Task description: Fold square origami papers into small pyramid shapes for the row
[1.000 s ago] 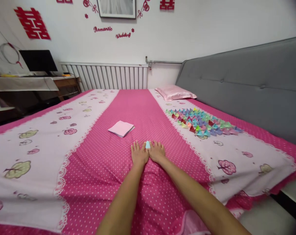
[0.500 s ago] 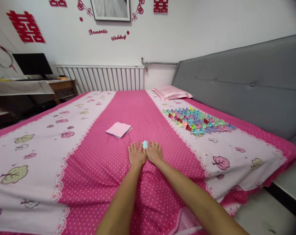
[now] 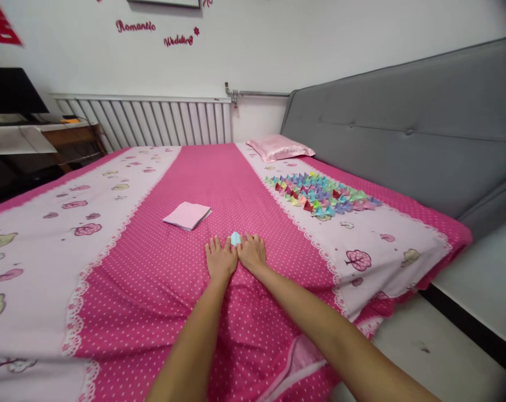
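Observation:
A small light-blue folded paper [image 3: 235, 239] lies on the pink dotted bedspread [image 3: 211, 184], between my two hands. My left hand [image 3: 220, 258] rests palm down to its left, fingers spread, thumb at the paper's lower edge. On the other side my right hand [image 3: 251, 251] is also palm down with its fingers stretched out, its thumb side against the paper. The two thumbs meet at the near end of the paper and cover part of it. A stack of square pink paper [image 3: 188, 215] sits ahead and to the left of my hands.
Many colourful folded paper pieces [image 3: 319, 192] stand in rows on the right of the bed. Behind them are a pink pillow [image 3: 278, 147] and a grey headboard [image 3: 395, 106]. A radiator [image 3: 152, 123] runs along the wall; a monitor [image 3: 12, 92] stands at left.
The camera view has tilted down and turned right, so everything appears shifted left and up. Both hands stay at the blue paper, with little visible change in their pose.

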Demonstrator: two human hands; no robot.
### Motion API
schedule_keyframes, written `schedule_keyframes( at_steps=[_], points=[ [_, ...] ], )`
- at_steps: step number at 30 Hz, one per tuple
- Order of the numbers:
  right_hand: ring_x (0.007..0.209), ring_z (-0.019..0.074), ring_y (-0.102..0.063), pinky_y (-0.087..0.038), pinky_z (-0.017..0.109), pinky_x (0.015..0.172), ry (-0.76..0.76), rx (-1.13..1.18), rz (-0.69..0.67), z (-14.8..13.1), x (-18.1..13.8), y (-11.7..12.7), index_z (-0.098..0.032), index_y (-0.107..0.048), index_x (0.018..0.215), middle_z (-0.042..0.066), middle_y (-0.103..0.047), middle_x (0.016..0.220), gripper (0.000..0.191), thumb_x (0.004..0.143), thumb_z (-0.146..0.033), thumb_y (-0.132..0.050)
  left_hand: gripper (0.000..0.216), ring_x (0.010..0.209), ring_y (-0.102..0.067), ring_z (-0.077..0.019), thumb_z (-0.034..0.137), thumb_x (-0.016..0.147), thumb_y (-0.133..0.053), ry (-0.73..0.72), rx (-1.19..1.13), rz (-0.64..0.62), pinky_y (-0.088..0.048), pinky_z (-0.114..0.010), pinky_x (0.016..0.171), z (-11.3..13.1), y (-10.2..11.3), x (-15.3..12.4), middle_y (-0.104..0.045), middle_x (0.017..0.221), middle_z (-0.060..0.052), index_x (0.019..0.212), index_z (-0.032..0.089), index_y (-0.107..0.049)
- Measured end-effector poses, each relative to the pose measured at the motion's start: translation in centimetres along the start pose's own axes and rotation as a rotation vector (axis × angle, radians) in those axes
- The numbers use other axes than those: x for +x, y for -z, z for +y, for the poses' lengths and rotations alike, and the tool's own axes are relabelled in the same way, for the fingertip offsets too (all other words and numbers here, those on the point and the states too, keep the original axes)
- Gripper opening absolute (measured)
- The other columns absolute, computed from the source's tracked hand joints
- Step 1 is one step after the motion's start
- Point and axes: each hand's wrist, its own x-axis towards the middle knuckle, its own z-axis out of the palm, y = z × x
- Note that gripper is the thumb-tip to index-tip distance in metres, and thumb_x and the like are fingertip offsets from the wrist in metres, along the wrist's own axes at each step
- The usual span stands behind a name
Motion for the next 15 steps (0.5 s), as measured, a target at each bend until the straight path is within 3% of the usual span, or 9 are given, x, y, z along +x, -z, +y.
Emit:
schedule_keyframes(
  at_steps=[11, 15],
  points=[
    [0.111, 0.0248, -0.040, -0.028, 0.037, 0.091, -0.039, 0.098, -0.008, 0.2, 0.1, 0.0, -0.019, -0.052, 0.122, 0.009, -0.049, 0.129, 0.040, 0.088, -0.028, -0.034, 0.052, 0.129, -0.032, -0.0293, 0.044, 0.088, -0.026, -0.008, 0.003, 0.021, -0.020, -0.046, 0.105, -0.1, -0.2, 0.0, -0.039, 0.139, -0.014, 0.134, 0.023, -0.038],
    [0.112, 0.0213, -0.042, -0.030, 0.035, 0.092, -0.051, 0.189, -0.014, 1.1, 0.3, -0.3, -0.025, -0.053, 0.122, 0.005, -0.052, 0.128, 0.038, 0.088, -0.026, -0.037, 0.045, 0.128, -0.034, -0.0249, 0.038, 0.089, -0.029, -0.061, -0.040, 0.027, -0.023, -0.046, 0.104, -0.3, 0.0, 0.1, -0.039, 0.139, -0.009, 0.132, 0.031, -0.039]
  ],
)
